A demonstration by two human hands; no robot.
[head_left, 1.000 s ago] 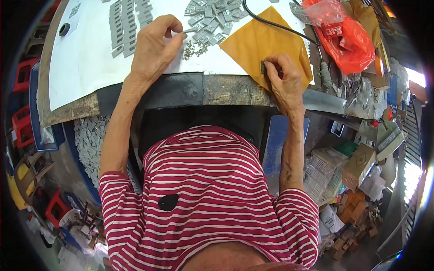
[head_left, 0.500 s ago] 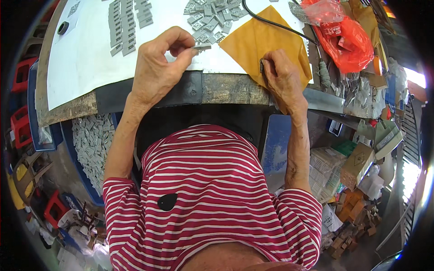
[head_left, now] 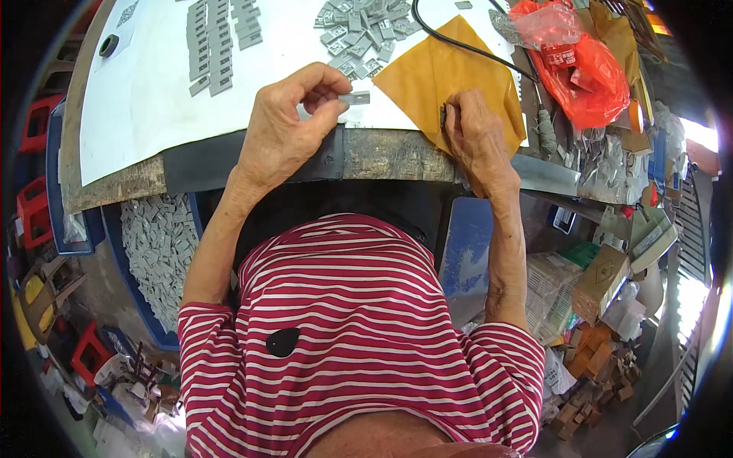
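Note:
My left hand (head_left: 294,126) pinches one end of a small flat grey rectangular piece (head_left: 357,98) between thumb and fingertips, just over the white sheet (head_left: 153,114) near the table's front edge. My right hand (head_left: 482,141) rests at the lower part of an amber-brown sheet (head_left: 435,72), its fingers closed on a small dark thing (head_left: 443,116) whose kind I cannot make out. Beyond my hands lies a loose heap of similar grey pieces (head_left: 359,34). Further left, more such pieces (head_left: 217,53) are laid out in overlapping rows.
A black cable (head_left: 458,40) crosses the amber sheet. Red plastic bags (head_left: 584,84) and a spool of grey twine (head_left: 546,130) crowd the right side. At the left a black ring (head_left: 109,46) lies on the white sheet. Below the table stands a blue bin (head_left: 137,305) of grey pieces.
My left hand has shifted right and slightly nearer, and the grey piece in its fingers shows more fully. My right hand has stayed almost in place on the amber sheet.

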